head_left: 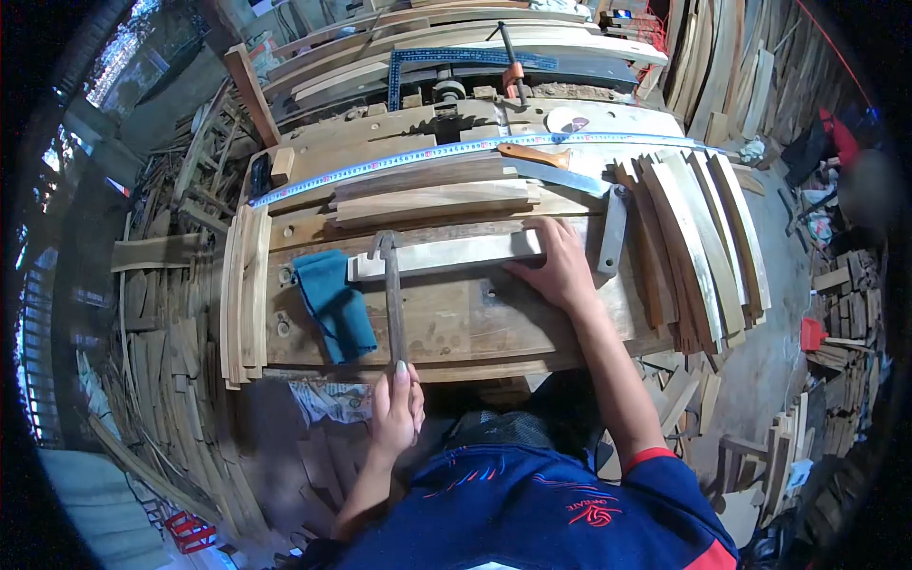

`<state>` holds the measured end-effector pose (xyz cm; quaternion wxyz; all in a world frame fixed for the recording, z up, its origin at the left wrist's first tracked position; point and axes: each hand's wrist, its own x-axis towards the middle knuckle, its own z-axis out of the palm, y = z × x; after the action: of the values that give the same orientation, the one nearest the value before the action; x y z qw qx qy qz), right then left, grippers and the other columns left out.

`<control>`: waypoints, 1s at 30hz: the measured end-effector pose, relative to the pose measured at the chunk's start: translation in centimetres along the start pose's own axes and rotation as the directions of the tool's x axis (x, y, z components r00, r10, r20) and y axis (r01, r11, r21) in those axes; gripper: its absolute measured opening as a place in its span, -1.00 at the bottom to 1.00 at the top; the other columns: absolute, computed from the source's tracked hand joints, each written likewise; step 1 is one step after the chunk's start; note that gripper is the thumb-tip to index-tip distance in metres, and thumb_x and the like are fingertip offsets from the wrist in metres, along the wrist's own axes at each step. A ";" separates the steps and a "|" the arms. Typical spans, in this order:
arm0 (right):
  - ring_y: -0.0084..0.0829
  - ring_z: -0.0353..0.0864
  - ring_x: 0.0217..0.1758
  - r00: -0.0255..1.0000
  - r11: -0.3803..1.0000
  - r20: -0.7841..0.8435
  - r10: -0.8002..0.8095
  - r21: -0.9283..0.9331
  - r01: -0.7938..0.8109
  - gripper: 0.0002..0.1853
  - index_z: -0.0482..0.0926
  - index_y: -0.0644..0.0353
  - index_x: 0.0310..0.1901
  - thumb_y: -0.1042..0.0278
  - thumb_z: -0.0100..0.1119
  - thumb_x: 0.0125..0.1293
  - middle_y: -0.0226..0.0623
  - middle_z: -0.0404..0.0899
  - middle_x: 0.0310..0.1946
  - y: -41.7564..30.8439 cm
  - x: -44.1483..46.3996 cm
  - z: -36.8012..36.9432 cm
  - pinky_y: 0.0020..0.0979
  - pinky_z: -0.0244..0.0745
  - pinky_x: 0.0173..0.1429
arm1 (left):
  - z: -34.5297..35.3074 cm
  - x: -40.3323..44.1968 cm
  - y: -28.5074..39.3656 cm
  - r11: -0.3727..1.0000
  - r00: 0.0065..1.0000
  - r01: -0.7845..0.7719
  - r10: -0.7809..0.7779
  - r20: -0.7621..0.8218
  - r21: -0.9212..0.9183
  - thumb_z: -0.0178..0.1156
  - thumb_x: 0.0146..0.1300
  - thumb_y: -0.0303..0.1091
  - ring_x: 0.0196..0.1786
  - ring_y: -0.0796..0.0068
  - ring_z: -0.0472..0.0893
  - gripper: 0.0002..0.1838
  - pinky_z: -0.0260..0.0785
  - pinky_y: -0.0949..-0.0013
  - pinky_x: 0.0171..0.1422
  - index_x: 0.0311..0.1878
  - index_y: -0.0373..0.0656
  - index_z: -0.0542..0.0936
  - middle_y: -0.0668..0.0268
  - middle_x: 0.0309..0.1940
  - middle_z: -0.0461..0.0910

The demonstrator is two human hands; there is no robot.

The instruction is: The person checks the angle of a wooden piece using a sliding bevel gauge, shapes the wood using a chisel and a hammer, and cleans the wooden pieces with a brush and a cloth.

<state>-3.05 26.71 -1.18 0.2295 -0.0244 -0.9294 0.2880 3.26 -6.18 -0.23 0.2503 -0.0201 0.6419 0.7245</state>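
My left hand, closed, is wrapped round the lower end of a long-handled tool with a hooked head. Its head lies over the left part of a pale wooden piece, near some cut notches. At that piece's right end, my right hand grips it with thumb and fingers either side. The piece lies across the workbench. Beside the tool, to the left, is a folded teal cloth. Just right of my right hand lies a grey metal bar with holes.
Behind the piece lie wooden strips, a saw with an orange-brown handle and a long measuring strip. Curved slats stack at the right, more slats at the left. A carpenter's square and clamp sit at the back.
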 end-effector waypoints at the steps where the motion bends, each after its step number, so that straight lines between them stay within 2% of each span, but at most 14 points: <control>1: -0.02 0.54 0.27 1.000 1.000 0.008 0.013 0.011 -0.013 -0.34 0.56 0.16 0.13 0.15 0.66 0.01 -0.12 0.62 0.08 -0.1 0.0 0.0 -0.11 0.47 0.36 | 0.2 0.3 -0.4 1.000 1.000 0.007 -0.007 -0.003 0.004 -0.11 0.70 0.04 -0.74 0.70 0.25 -0.59 0.15 0.54 -0.68 -0.14 -0.10 0.42 0.46 -0.67 0.31; 3: -0.01 0.54 0.27 1.000 0.999 0.021 0.023 0.041 -0.024 -0.33 0.55 0.16 0.15 0.16 0.66 0.02 -0.11 0.62 0.08 -0.2 0.1 0.2 -0.10 0.46 0.37 | 0.3 1.0 -0.2 0.997 0.997 0.077 -0.077 0.025 0.005 -0.11 0.70 0.05 -0.74 0.71 0.24 -0.59 0.14 0.53 -0.69 -0.13 -0.11 0.42 0.47 -0.67 0.30; 6: -0.02 0.54 0.27 0.999 0.997 0.022 0.028 0.076 -0.029 -0.31 0.53 0.15 0.18 0.18 0.66 0.03 -0.11 0.63 0.09 0.3 0.2 0.2 -0.09 0.45 0.38 | 0.9 0.9 0.2 0.995 0.997 0.047 -0.053 0.058 0.093 -0.13 0.69 0.09 -0.76 0.64 0.27 -0.57 0.17 0.49 -0.69 -0.10 -0.11 0.41 0.44 -0.67 0.30; 10: -0.02 0.54 0.29 0.999 0.990 0.033 0.017 0.138 -0.022 -0.29 0.49 0.17 0.21 0.23 0.66 0.04 -0.11 0.62 0.10 0.3 0.1 -0.1 -0.10 0.44 0.39 | 1.9 1.0 0.3 0.995 0.990 0.053 -0.063 0.127 0.080 -0.13 0.68 0.12 -0.75 0.66 0.27 -0.54 0.17 0.51 -0.68 -0.09 -0.12 0.41 0.44 -0.66 0.31; 11: -0.02 0.54 0.30 0.999 0.987 0.039 0.001 0.160 -0.007 -0.28 0.48 0.18 0.21 0.24 0.66 0.04 -0.11 0.62 0.10 0.3 0.2 -0.2 -0.10 0.43 0.40 | 1.8 1.6 0.0 0.988 0.981 0.115 -0.129 0.144 0.105 -0.13 0.68 0.14 -0.74 0.67 0.27 -0.53 0.17 0.51 -0.67 -0.09 -0.12 0.41 0.45 -0.65 0.31; 14: -0.01 0.53 0.32 0.999 0.980 0.013 -0.032 0.196 0.029 -0.29 0.47 0.19 0.20 0.26 0.65 0.03 -0.09 0.61 0.12 1.0 0.3 0.2 -0.12 0.42 0.42 | 2.6 1.7 0.5 0.982 0.974 0.129 -0.151 0.170 0.136 -0.10 0.67 0.12 -0.73 0.69 0.28 -0.52 0.14 0.52 -0.67 -0.17 -0.13 0.42 0.44 -0.65 0.32; 17: -0.02 0.53 0.33 0.999 0.976 0.035 0.004 0.217 -0.012 -0.22 0.42 0.19 0.27 0.31 0.65 0.02 -0.11 0.60 0.15 1.1 0.0 0.0 -0.12 0.40 0.44 | 4.1 1.1 0.9 0.992 0.970 0.123 -0.125 0.208 0.023 -0.11 0.68 0.12 -0.73 0.69 0.27 -0.52 0.14 0.51 -0.67 -0.17 -0.13 0.42 0.45 -0.65 0.32; 21: -0.03 0.56 0.30 1.000 0.972 0.003 -0.008 0.235 0.007 -0.10 0.35 0.17 0.38 0.35 0.65 0.00 -0.13 0.62 0.13 1.3 0.1 0.3 -0.13 0.43 0.42 | 4.8 3.0 -0.4 0.983 0.963 0.121 -0.149 0.225 0.135 -0.11 0.67 0.13 -0.73 0.69 0.28 -0.51 0.16 0.50 -0.67 -0.17 -0.14 0.42 0.45 -0.66 0.31; 24: -0.04 0.59 0.26 0.997 0.964 0.027 0.068 0.257 -0.073 -0.03 0.31 0.14 0.44 0.36 0.66 -0.02 -0.16 0.64 0.09 1.4 0.0 0.4 -0.15 0.46 0.39 | 5.5 2.1 1.2 0.986 0.941 0.156 -0.166 0.295 0.057 -0.10 0.67 0.13 -0.72 0.69 0.28 -0.51 0.18 0.50 -0.67 -0.17 -0.15 0.42 0.45 -0.65 0.31; 25: -0.07 0.63 0.21 0.999 0.968 -0.009 0.040 0.248 -0.037 0.03 0.26 0.12 0.49 0.40 0.66 -0.04 -0.15 0.66 0.07 1.6 0.0 0.6 -0.17 0.49 0.36 | 5.8 2.0 1.1 0.988 0.951 0.115 -0.139 0.276 0.101 -0.10 0.67 0.12 -0.73 0.69 0.28 -0.51 0.20 0.51 -0.68 -0.16 -0.15 0.42 0.45 -0.66 0.31; 28: -0.10 0.64 0.19 0.999 0.957 -0.031 0.026 0.288 -0.016 0.09 0.19 0.12 0.53 0.44 0.66 -0.05 -0.12 0.66 0.08 1.7 0.1 0.7 -0.16 0.50 0.36 | 6.0 3.4 0.1 0.981 0.932 0.174 -0.194 0.307 0.091 -0.10 0.67 0.11 -0.74 0.69 0.29 -0.52 0.19 0.52 -0.69 -0.16 -0.16 0.42 0.45 -0.65 0.32; 30: -0.10 0.65 0.20 0.999 0.955 -0.032 0.035 0.295 -0.024 0.22 0.05 0.10 0.61 0.47 0.66 -0.07 -0.09 0.63 0.12 1.5 0.2 0.5 -0.16 0.50 0.36 | 5.9 3.7 0.1 0.981 0.915 0.187 -0.196 0.352 0.060 -0.09 0.67 0.12 -0.74 0.68 0.30 -0.52 0.19 0.52 -0.69 -0.16 -0.15 0.42 0.44 -0.62 0.33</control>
<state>-3.58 27.77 -2.27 0.2432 -0.0092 -0.8712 0.4263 1.75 0.60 -0.39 0.4324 0.0520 0.5897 0.6801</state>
